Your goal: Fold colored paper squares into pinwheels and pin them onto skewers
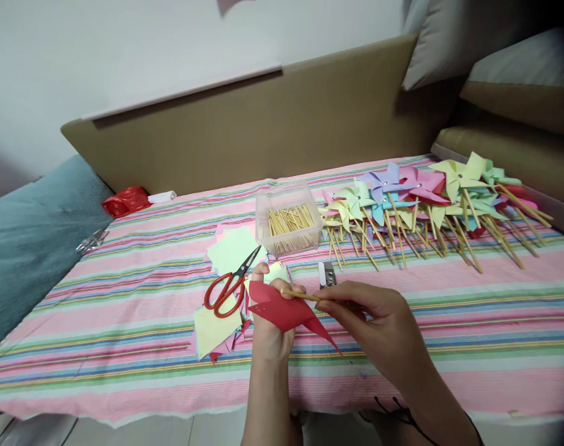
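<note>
A red paper pinwheel [286,311] is gripped in my left hand [273,337], whose fingers curl up behind the paper. My right hand [372,310] pinches a thin wooden stick [305,295] between thumb and fingertips. The stick's far end meets the left fingers at the pinwheel's upper edge; the exact contact there is hidden. Red-handled scissors [226,296] lie open just left of my left hand, on coloured paper pieces [217,323]. A small metal and white object [327,274] rests beyond my right fingertips.
Behind my hands stands a clear plastic box [289,244] of short wooden sticks. Many finished pinwheels [388,186] are piled at the right. Pale green paper sheets [235,248] lie left of the box. A red plastic bundle [126,201] sits far left on the striped cloth [124,297].
</note>
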`<state>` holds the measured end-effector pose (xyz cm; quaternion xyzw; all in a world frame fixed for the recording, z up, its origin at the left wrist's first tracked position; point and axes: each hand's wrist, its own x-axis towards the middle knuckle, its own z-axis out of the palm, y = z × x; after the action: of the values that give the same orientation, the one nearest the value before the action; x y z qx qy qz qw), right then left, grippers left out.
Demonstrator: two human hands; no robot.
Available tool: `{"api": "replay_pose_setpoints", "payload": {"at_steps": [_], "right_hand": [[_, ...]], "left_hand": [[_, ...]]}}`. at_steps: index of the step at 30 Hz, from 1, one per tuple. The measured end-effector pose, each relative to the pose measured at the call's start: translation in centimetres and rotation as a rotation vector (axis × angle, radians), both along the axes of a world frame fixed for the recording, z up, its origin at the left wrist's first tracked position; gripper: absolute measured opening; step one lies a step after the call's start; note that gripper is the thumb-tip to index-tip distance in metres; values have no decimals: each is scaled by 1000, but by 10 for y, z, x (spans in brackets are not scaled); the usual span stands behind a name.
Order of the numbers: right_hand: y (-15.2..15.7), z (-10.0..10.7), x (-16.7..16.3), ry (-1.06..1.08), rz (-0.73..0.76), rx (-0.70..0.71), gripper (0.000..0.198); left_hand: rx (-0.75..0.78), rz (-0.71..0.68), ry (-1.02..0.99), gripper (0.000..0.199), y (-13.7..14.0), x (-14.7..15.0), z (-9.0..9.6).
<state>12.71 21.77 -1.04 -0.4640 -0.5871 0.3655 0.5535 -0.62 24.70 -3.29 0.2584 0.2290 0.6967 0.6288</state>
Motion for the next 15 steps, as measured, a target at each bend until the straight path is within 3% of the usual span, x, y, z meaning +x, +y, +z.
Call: {"api": "replay_pose_setpoints", "payload": {"at_steps": [7,15], "right_hand": [[-1,3,2,-60,-9,103,10],[-4,7,1,-136,-32,194,11]], "left_hand": [[-30,37,2,41,-3,2,-3],[-57,57,-57,57,-4,5,-2]]}}
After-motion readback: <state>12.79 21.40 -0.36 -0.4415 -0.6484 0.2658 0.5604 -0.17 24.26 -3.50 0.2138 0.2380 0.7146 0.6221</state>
